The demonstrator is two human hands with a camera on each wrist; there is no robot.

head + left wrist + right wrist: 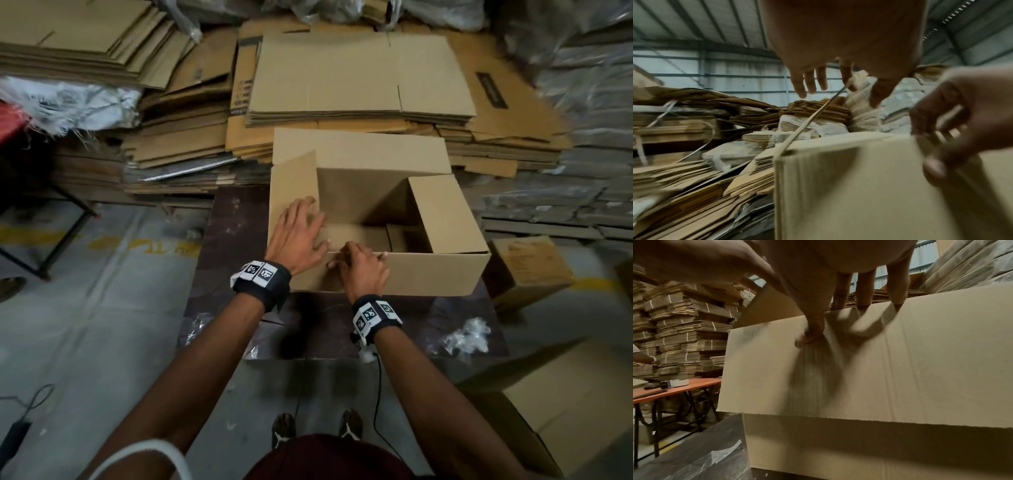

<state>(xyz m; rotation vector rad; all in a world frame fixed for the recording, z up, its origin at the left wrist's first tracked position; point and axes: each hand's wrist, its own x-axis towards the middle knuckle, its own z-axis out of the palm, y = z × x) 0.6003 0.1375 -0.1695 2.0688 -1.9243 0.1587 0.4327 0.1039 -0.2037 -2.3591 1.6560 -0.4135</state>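
Warehouse clutter ringed us, with flattened cardboard stacks (359,75) piled across the top of the head view. At centre frame the box (428,274) stood on the dark bench (233,240), just above a plastic scrap (466,337) at lower right.

So where were we? By our reckoning, roughly halfway. The box was already squared up into shape, and its bottom flaps looked folded in, since we could see them lying across the floor inside. The top was wide open. The far flap (359,147) leaned back toward the stacks and the right flap (445,212) stood up at the right end. We saw no tape and nothing packed inside. Closing or filling it was all left to do, as we judged it.

And the hands? The left hand (298,233) lay spread and released, fingers straight, pressing against the left flap (291,181), which stood nearly upright. The right hand (363,270) was grasping the near flap (900,361) at its fold, fingers hooked over the rim and thumb pressed on the outer face. That flap hung down outside the near wall.

As for direction, the box's mouth pointed straight up at us. Its long axis ran left to right across the head view, dipping slightly toward the lower right.
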